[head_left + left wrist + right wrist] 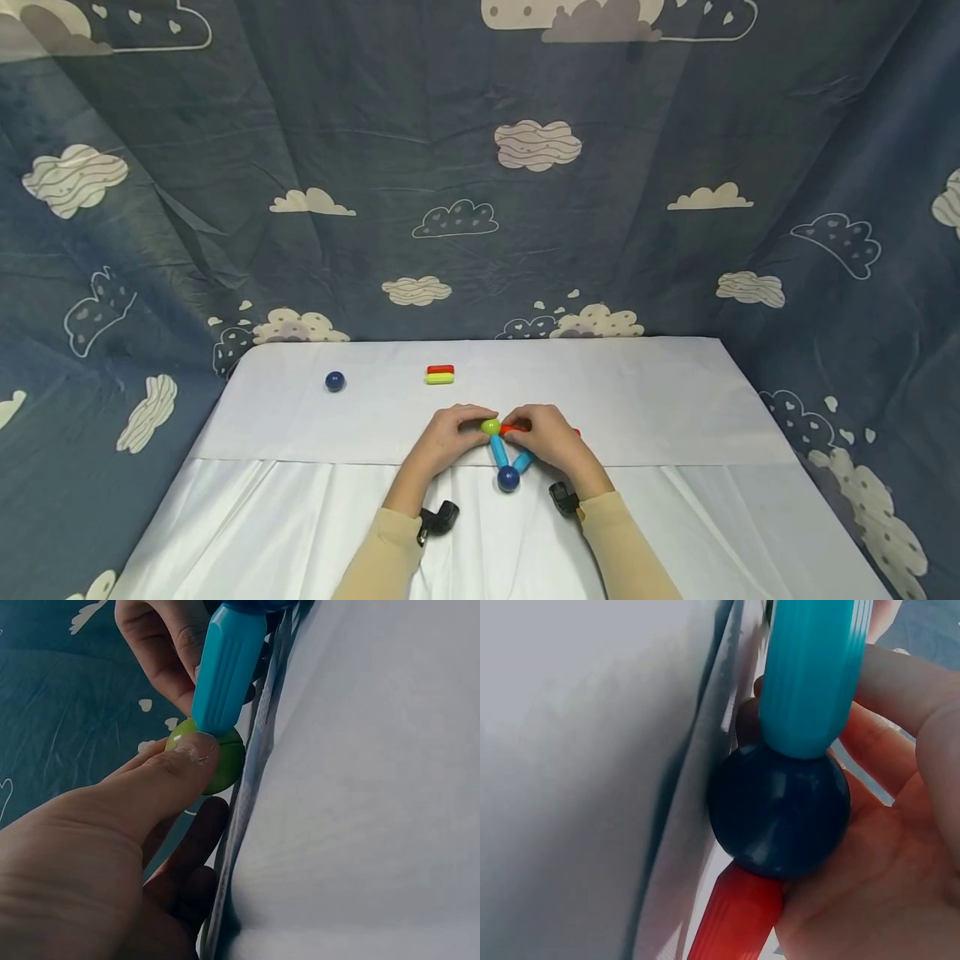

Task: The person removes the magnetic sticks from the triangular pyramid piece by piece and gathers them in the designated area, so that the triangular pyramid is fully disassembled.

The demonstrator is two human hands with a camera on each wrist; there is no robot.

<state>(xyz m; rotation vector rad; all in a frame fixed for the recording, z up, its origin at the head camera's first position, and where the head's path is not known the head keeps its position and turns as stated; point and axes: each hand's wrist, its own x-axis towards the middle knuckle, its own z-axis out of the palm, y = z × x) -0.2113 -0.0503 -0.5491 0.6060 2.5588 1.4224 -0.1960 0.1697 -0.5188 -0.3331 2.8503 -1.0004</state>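
My left hand (442, 442) pinches a light green ball (491, 426) between thumb and fingers. Close against that ball is one end of a red rod (513, 429), held in the fingertips of my right hand (551, 435). From the green ball a light blue rod (498, 452) leads to a dark blue ball (508, 478), where a second light blue rod (524, 461) branches off. Within the right hand's curve, another dark blue ball (780, 810) joins a light blue rod (814, 675) and a red rod (739, 915); the head view hides this ball behind the hand.
Farther back on the white-covered table (637, 392) lie a loose dark blue ball (335, 382) at the left, and a red rod (440, 368) beside a yellow-green rod (439, 378). Behind the table hangs a dark cloth (420, 100) with cloud prints.
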